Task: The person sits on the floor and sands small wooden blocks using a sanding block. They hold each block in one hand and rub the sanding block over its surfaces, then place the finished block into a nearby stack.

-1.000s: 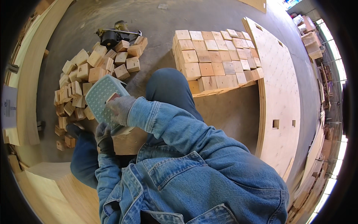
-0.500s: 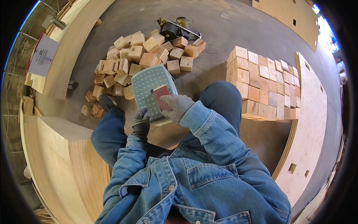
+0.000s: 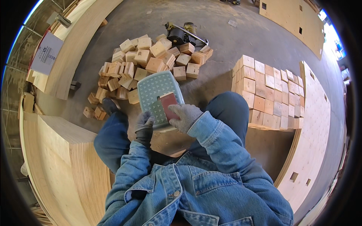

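My gloved right hand (image 3: 184,117) is closed round a flat, dark red rectangular block (image 3: 168,104) with a pale far edge. The red face looks like sandpaper, but its kind is not certain. The block is over the right part of a pale teal plastic stool (image 3: 149,88) with a raised pattern on top. Whether it touches the stool cannot be told. By the stool's near left edge is my left hand (image 3: 144,124), in a grey glove with its fingers curled in. Anything inside those fingers is hidden.
Beyond the stool lies a loose heap of wooden blocks (image 3: 142,57), with a black and yellow-green power tool (image 3: 181,34) behind it. Blocks stand in a neat stack (image 3: 269,94) at right, beside a long wooden panel (image 3: 313,139). Layered sheets (image 3: 69,147) rise at left.
The whole view has shifted slightly, so the scene sits lower and a bit right. Both hands and the red block keep nearly the same places relative to the stool.
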